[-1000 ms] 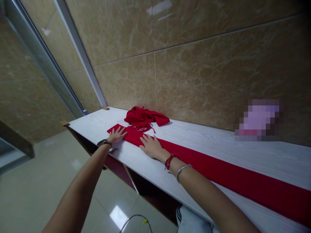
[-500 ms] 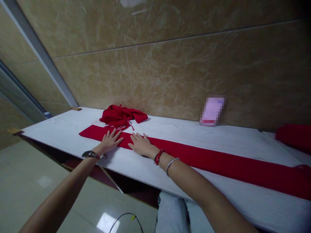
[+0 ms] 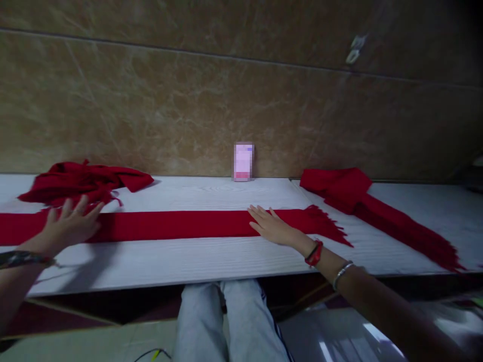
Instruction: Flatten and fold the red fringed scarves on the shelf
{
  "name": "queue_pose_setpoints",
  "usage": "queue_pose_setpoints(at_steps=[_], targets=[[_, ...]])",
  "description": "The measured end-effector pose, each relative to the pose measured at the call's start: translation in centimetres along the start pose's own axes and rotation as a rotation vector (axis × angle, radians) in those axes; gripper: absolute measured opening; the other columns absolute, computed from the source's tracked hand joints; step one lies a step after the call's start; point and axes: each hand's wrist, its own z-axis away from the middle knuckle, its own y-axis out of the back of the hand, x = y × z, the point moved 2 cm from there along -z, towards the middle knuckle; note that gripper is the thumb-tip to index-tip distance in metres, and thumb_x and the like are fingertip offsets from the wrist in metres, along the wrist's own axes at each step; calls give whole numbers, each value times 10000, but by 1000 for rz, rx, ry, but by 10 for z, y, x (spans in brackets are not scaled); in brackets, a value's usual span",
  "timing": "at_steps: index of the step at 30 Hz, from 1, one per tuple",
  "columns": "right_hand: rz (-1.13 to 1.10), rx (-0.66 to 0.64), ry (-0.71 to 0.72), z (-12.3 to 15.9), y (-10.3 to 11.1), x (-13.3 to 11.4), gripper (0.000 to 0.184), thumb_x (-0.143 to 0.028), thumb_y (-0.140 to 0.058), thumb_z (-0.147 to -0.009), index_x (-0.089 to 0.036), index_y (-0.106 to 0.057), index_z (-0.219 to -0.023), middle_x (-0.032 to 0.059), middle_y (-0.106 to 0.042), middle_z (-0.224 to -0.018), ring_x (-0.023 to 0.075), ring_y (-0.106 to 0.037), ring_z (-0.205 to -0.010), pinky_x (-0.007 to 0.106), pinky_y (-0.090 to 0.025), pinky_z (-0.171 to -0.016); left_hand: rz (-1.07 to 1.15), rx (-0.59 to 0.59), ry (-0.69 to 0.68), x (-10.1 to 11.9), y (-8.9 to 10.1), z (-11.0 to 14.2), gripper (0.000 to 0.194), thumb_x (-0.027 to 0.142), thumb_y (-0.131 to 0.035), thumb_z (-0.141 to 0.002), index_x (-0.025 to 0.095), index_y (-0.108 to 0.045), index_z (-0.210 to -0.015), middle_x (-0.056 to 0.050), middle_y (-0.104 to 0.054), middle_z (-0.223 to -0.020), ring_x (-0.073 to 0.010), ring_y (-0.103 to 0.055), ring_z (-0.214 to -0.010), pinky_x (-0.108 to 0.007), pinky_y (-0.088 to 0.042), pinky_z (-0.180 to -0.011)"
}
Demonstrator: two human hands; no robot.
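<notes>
A long red scarf (image 3: 177, 224), folded into a narrow strip, lies flat along the white table, its fringe spread at the right end. Over its left part is my left hand (image 3: 71, 226), fingers spread; whether the palm touches the cloth I cannot tell. My right hand (image 3: 271, 226) rests on the strip not far from the fringe, fingers stretched out and pointing left. Behind my left hand sits a crumpled red scarf (image 3: 83, 183) with loose tassels. The strip's left end runs out of view.
Another folded red scarf (image 3: 350, 193) lies bent at the right, its fringe near the table's front edge. A blurred pink upright thing (image 3: 243, 162) leans on the tiled wall (image 3: 181, 110) behind the white table (image 3: 181, 261). My legs are under the front edge.
The view has swung right, bringing the fringed end and another folded scarf into sight. My hands, close together before, are now far apart, the right one moved along the strip toward the fringe.
</notes>
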Motion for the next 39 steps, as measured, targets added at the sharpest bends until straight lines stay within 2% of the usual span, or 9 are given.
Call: queue_pose_setpoints(at_steps=[2,6,9,14,17,22,26,34,39], targets=[[-11,2,-24,11,3,14,542,-383,-213,-912,-122,-228,-1386,109,-205,-1451,258,-165,-1327,531,-161,-1043,43,131,60,78,30,-15,487,362,-303,-868,196,-336,-1325,-124,-124,-1467,-377,-52,-1314,-575,-165,-976],[-39,24,-15,20,4,35,552,-407,-194,-909,-136,-223,-1389,89,-201,-1456,243,-149,-1333,521,-160,-1048,239,84,-407,245,70,-17,526,410,-257,-901,213,-224,-1388,-107,-106,-1474,-315,-141,-1323,-492,-265,-990],[-18,34,-93,36,1,72,549,-414,-204,-902,-164,-227,-1390,74,-198,-1457,254,-152,-1331,541,-155,-1042,252,67,-532,292,69,-10,488,423,-236,-905,266,-301,-1362,-68,-225,-1450,-303,-182,-1316,-516,-249,-1000],[-1,-19,-332,73,2,148,525,-400,-214,-902,-206,-238,-1389,66,-225,-1451,268,-156,-1328,554,-132,-1040,259,82,-535,280,56,-13,528,447,-213,-899,219,-304,-1367,-93,-269,-1431,-310,-210,-1306,-512,-267,-996],[5,-38,-392,78,8,166,537,-401,-227,-903,-150,-277,-1376,109,-253,-1437,283,-167,-1324,548,-135,-1042,276,80,-539,279,60,-12,510,429,-216,-900,217,-338,-1348,-97,-286,-1423,-304,-216,-1305,-524,-253,-999],[-27,95,-107,46,31,135,559,-387,-394,-866,-71,-358,-1327,169,-338,-1388,233,-282,-1289,373,-231,-1054,294,13,-533,287,72,-13,496,427,-234,-885,220,-392,-1307,-97,-334,-1399,-312,-247,-1288,-553,-252,-981],[-38,-67,92,7,43,99,470,-340,-546,-792,-104,-517,-1198,149,-549,-1204,234,-513,-1084,328,-378,-934,372,-75,-592,284,88,-17,565,468,-261,-848,132,-442,-1264,-128,-450,-1298,-243,-432,-1161,-382,-323,-984],[-41,-461,-4,-31,46,97,390,-359,-674,-658,-149,-628,-984,58,-654,-927,184,-574,-769,245,-416,-607,381,-358,-597,259,114,-37,518,539,-464,-700,136,-585,-1002,-99,-619,-976,-217,-556,-850,-300,-415,-779],[-28,-465,29,-32,45,99,396,-362,-673,-642,-130,-632,-961,68,-649,-907,192,-559,-765,256,-397,-606,341,-458,-621,255,118,-51,409,515,-514,-656,154,-592,-832,-49,-621,-840,-179,-526,-739,-252,-391,-644]])
